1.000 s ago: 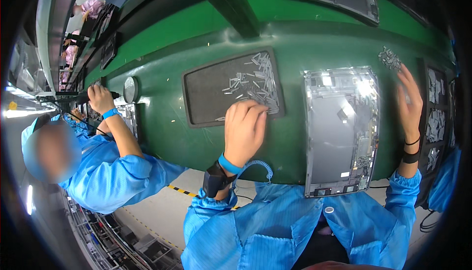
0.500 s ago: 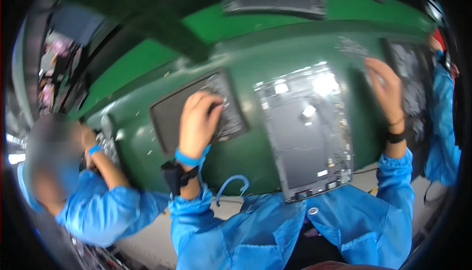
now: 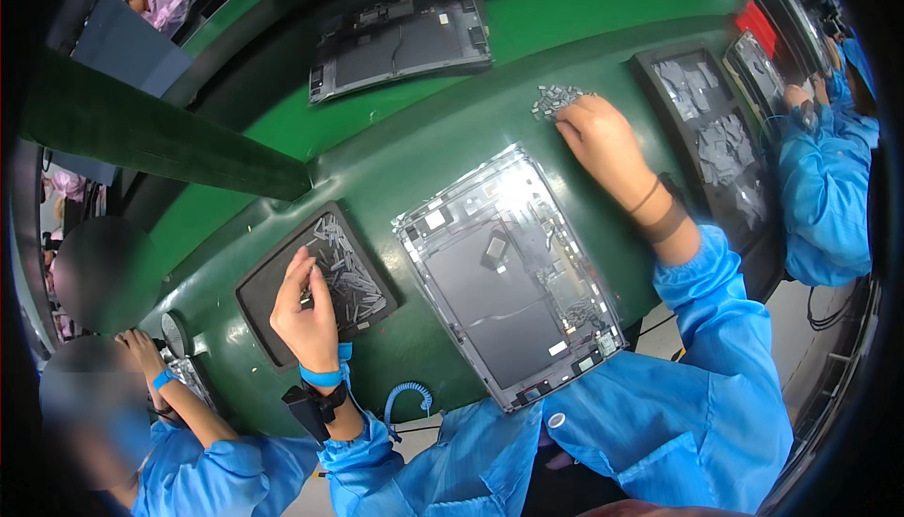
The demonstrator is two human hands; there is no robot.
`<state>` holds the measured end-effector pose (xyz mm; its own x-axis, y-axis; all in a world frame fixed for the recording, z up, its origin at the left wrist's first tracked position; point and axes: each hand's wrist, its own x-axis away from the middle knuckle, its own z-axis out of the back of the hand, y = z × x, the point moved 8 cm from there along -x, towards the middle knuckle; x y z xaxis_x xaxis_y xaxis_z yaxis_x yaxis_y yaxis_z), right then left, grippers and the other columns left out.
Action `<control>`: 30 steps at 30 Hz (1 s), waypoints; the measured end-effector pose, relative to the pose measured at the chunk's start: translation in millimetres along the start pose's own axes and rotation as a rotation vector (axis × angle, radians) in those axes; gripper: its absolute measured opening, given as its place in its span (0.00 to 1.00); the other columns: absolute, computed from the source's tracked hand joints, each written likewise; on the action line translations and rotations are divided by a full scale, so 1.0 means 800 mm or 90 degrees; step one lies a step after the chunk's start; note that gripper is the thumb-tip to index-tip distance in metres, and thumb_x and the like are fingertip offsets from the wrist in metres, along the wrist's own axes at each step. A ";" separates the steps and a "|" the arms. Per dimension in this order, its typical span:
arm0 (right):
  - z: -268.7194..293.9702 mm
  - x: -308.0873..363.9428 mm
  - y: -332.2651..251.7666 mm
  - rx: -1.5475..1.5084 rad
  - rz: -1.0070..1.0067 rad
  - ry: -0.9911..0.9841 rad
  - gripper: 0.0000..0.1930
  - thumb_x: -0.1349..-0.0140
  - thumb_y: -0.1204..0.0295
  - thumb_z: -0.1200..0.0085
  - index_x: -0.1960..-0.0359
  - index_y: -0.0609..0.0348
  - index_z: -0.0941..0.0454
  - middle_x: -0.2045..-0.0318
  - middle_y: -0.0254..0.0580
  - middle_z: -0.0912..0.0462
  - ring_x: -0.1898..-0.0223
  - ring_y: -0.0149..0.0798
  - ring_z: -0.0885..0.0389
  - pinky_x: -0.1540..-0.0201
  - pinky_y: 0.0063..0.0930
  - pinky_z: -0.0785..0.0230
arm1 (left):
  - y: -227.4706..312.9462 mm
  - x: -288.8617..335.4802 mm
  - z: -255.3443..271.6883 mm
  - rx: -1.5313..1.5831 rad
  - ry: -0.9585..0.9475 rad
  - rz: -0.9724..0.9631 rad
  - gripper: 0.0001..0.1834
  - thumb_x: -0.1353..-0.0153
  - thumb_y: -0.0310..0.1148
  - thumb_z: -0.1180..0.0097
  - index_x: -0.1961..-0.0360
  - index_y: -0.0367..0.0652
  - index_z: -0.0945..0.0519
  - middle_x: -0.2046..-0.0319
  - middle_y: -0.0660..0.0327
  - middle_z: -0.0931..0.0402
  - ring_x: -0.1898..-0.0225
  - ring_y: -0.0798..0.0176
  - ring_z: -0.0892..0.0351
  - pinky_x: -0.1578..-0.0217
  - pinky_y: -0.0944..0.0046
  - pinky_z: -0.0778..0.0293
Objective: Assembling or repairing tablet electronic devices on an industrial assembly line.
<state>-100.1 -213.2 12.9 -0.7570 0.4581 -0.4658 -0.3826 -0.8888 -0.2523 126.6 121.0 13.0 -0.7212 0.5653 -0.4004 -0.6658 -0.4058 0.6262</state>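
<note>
In front of me on the green mat lies an opened tablet-like device (image 3: 490,300), its dark flat panels and a strip of circuit parts exposed. A small dark square piece (image 3: 495,250) rests on it. My left hand (image 3: 309,319) is over a dark tray (image 3: 268,296) of thin grey strips (image 3: 348,272), thumb and fingertips drawn close together; anything between them is too small to make out. Beyond the device's far right corner, my right hand (image 3: 607,145) reaches with bent, closed fingers to a pile of small grey pieces (image 3: 554,101). Its fingertips are partly hidden.
A dark tray (image 3: 702,112) with grey pieces in bags stands at the right. Similar devices (image 3: 405,46) lie on the far green surface. A green post (image 3: 169,131) rises at left. Co-workers in blue sleeves (image 3: 829,206) sit on both sides. A blue coiled cord (image 3: 410,395) hangs near me.
My view has shifted, so the bench sits differently in the picture. My right hand has come to the grey pile. My left hand's fingers have moved off the strips toward the tray's middle.
</note>
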 end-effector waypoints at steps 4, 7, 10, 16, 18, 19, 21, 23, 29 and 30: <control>-0.009 0.008 0.014 0.027 -0.036 0.003 0.04 0.46 0.76 0.40 0.71 0.61 0.22 0.71 0.45 0.24 0.63 0.51 0.24 0.57 0.42 0.29 | -0.017 0.005 -0.010 0.125 0.029 0.136 0.09 0.40 0.19 0.44 0.59 0.32 0.17 0.61 0.53 0.16 0.59 0.62 0.15 0.58 0.65 0.21; -0.010 0.003 0.006 -0.001 -0.014 -0.007 0.05 0.45 0.77 0.41 0.71 0.62 0.25 0.70 0.46 0.24 0.62 0.51 0.25 0.56 0.42 0.30 | -0.021 0.017 -0.006 0.171 0.035 0.177 0.09 0.39 0.19 0.44 0.58 0.32 0.17 0.64 0.56 0.17 0.61 0.65 0.17 0.59 0.68 0.23; 0.003 0.006 0.001 -0.030 -0.013 0.019 0.05 0.45 0.77 0.40 0.71 0.62 0.25 0.71 0.47 0.23 0.64 0.53 0.24 0.58 0.42 0.29 | -0.005 0.020 -0.003 0.161 0.048 0.119 0.11 0.38 0.20 0.45 0.55 0.32 0.18 0.64 0.57 0.20 0.64 0.67 0.20 0.62 0.70 0.25; 0.055 0.034 -0.011 -0.183 -0.071 0.101 0.06 0.45 0.81 0.38 0.68 0.63 0.23 0.70 0.42 0.17 0.73 0.38 0.19 0.72 0.28 0.28 | 0.045 0.033 -0.025 0.248 -0.022 0.080 0.14 0.33 0.23 0.47 0.48 0.32 0.21 0.62 0.57 0.21 0.65 0.69 0.22 0.64 0.71 0.24; 0.058 0.050 -0.011 -0.233 -0.130 0.112 0.06 0.45 0.83 0.39 0.66 0.64 0.21 0.69 0.41 0.16 0.72 0.31 0.19 0.70 0.23 0.27 | 0.068 0.038 -0.035 0.304 -0.049 0.091 0.15 0.33 0.22 0.48 0.46 0.31 0.22 0.63 0.55 0.20 0.66 0.68 0.21 0.65 0.70 0.23; 0.062 0.053 -0.019 -0.244 -0.137 0.128 0.07 0.44 0.83 0.39 0.64 0.63 0.20 0.69 0.41 0.16 0.72 0.31 0.18 0.70 0.23 0.27 | 0.079 0.041 -0.041 0.328 -0.068 0.074 0.17 0.33 0.21 0.48 0.44 0.32 0.24 0.64 0.53 0.20 0.66 0.67 0.21 0.66 0.70 0.23; 0.070 0.054 -0.023 -0.253 -0.142 0.144 0.08 0.44 0.82 0.39 0.61 0.63 0.18 0.69 0.41 0.16 0.72 0.32 0.18 0.69 0.23 0.26 | 0.093 0.052 -0.053 0.345 -0.099 0.064 0.16 0.35 0.19 0.47 0.45 0.31 0.23 0.64 0.52 0.19 0.65 0.65 0.19 0.64 0.68 0.23; 0.071 0.049 -0.040 -0.214 -0.040 0.083 0.11 0.43 0.81 0.39 0.57 0.61 0.17 0.69 0.42 0.16 0.71 0.32 0.18 0.68 0.22 0.26 | 0.105 0.059 -0.067 0.349 -0.122 0.036 0.15 0.37 0.17 0.45 0.49 0.30 0.22 0.64 0.52 0.18 0.62 0.63 0.18 0.62 0.66 0.22; 0.032 0.043 -0.026 -0.647 -0.334 -0.107 0.08 0.41 0.79 0.38 0.60 0.66 0.17 0.68 0.40 0.15 0.69 0.28 0.18 0.67 0.20 0.25 | 0.142 0.053 -0.083 0.356 -0.150 0.035 0.08 0.43 0.18 0.38 0.61 0.32 0.17 0.66 0.55 0.15 0.68 0.68 0.17 0.65 0.70 0.23; 0.031 0.036 -0.025 -0.682 -0.351 -0.132 0.08 0.40 0.78 0.38 0.61 0.68 0.18 0.68 0.38 0.15 0.70 0.26 0.19 0.66 0.19 0.26 | 0.146 0.051 -0.085 0.368 -0.156 0.038 0.08 0.44 0.18 0.37 0.62 0.32 0.17 0.67 0.55 0.15 0.68 0.68 0.18 0.66 0.70 0.23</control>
<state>-127.4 -182.7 25.6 -0.7392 0.6721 0.0440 -0.1237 -0.0712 -0.9898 5.9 47.8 24.1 -0.6435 0.7296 -0.2315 -0.3656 -0.0272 0.9304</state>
